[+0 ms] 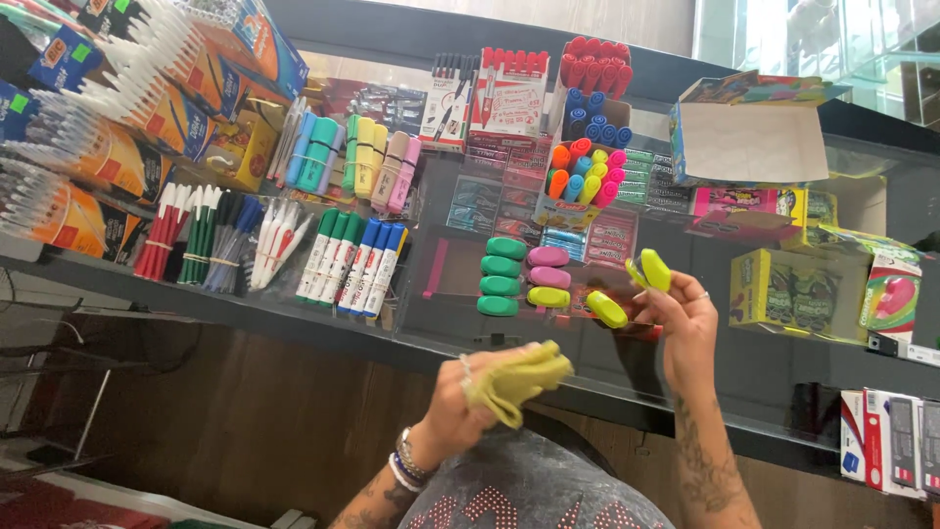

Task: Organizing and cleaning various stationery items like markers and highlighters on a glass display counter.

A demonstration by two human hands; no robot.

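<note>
My left hand (460, 397) is closed around a crumpled yellow-green cloth (519, 377), held just in front of the glass counter's near edge. My right hand (685, 328) is raised over the counter and grips small egg-shaped yellow highlighters: two (651, 269) pinched at the fingertips and one more (607, 309) sticking out lower left. Just left of that hand, on the glass, sit a column of green egg-shaped highlighters (501, 277) and a shorter column of two pink and one yellow (548, 276).
The glass counter (294, 309) holds bundled markers (354, 264), bundled pens (201, 240), pastel highlighter bundles (352, 157), a box of bright highlighters (585, 176), red marker packs (509, 93), an open white carton (749, 137) and yellow boxes (798, 289). Pen boxes (108, 108) are stacked at left.
</note>
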